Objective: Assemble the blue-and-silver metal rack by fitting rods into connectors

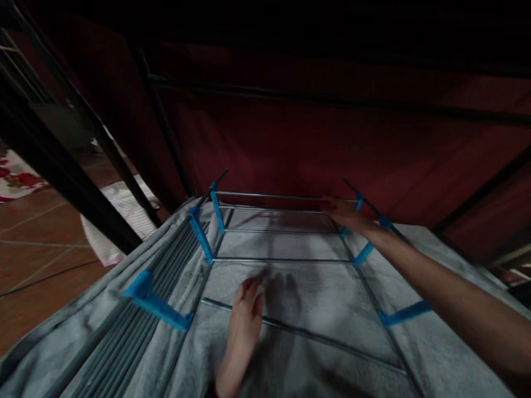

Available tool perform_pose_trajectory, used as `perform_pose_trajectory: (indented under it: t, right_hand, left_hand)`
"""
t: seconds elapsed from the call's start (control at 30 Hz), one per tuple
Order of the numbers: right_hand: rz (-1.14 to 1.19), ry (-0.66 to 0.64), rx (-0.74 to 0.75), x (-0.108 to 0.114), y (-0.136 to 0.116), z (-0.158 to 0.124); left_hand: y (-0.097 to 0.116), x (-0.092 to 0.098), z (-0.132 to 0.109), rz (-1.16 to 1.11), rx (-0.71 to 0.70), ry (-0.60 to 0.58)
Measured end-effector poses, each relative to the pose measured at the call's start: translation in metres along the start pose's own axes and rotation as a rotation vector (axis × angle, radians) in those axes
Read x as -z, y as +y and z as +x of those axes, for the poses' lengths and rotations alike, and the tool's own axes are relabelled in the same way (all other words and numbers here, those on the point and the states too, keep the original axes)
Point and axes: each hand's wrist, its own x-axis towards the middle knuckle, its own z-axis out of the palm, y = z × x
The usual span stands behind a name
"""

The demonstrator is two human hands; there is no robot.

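A partly assembled rack (286, 260) of grey metal tubes and blue plastic connectors (201, 235) lies on a grey blanket. My left hand (244, 318) is over the near part of the frame, fingers curled toward the thumb. Something small and pale shows between them, too unclear to name. Behind that hand a loose metal tube (315, 331) runs crosswise, slanting down to the right side rail. At the far right corner, my right hand (342, 213) reaches to the far crossbars (274, 195); its fingers are dark and blurred, so their grip does not show.
Several loose tubes (141, 315) lie side by side along the left. A dark red cloth (265, 143) hangs behind the frame, with dark metal posts (70, 171) at left. A striped cloth (124, 215) lies on the tiled floor (41, 243).
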Motion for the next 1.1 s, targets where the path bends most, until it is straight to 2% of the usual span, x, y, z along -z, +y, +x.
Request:
perform_pose_trajectory:
  t: [0.1, 0.17, 0.23, 0.33, 0.4, 0.47, 0.53, 0.6, 0.77, 0.83, 0.93, 1.03, 1.1]
  right_hand:
    - [0.192, -0.065, 0.044, -0.06, -0.046, -0.047]
    - [0.245, -0.111, 0.085, -0.104, -0.07, -0.096]
    - [0.319, -0.159, 0.102, -0.145, -0.083, -0.153]
    - [0.205, -0.234, 0.065, -0.187, -0.08, -0.236]
    - [0.076, -0.208, 0.057, -0.201, -0.067, -0.278]
    - [-0.043, -0.173, 0.052, -0.205, -0.052, -0.305]
    - [-0.121, -0.161, 0.054, -0.203, -0.04, -0.317]
    - [-0.167, -0.169, 0.052, -0.201, -0.036, -0.318]
    - [-0.229, -0.223, 0.096, -0.206, -0.057, -0.296]
    - [-0.259, -0.237, 0.122, -0.209, -0.069, -0.287]
    - [-0.298, -0.249, 0.163, -0.207, -0.08, -0.28]
    - [-0.295, -0.273, 0.193, -0.198, -0.084, -0.284]
    - [-0.28, -0.282, 0.191, -0.192, -0.083, -0.291]
  left_hand:
    - [0.006, 0.024, -0.058, 0.025, -0.016, -0.05]
    - [0.003, 0.041, -0.093, 0.06, -0.04, -0.096]
    - [-0.008, 0.058, -0.125, 0.114, -0.092, -0.129]
    - [-0.033, 0.078, -0.163, 0.208, -0.19, -0.133]
    - [-0.048, 0.087, -0.183, 0.272, -0.234, -0.106]
    - [-0.056, 0.091, -0.197, 0.32, -0.267, -0.071]
    - [-0.054, 0.092, -0.203, 0.342, -0.282, -0.052]
    - [-0.044, 0.092, -0.202, 0.335, -0.27, -0.059]
    - [-0.018, 0.094, -0.178, 0.264, -0.148, -0.061]
    - [-0.02, 0.098, -0.166, 0.216, -0.074, -0.016]
    - [-0.036, 0.106, -0.151, 0.114, 0.085, 0.083]
    - [-0.05, 0.114, -0.141, 0.04, 0.256, 0.152]
    - [-0.049, 0.117, -0.135, 0.089, 0.28, 0.182]
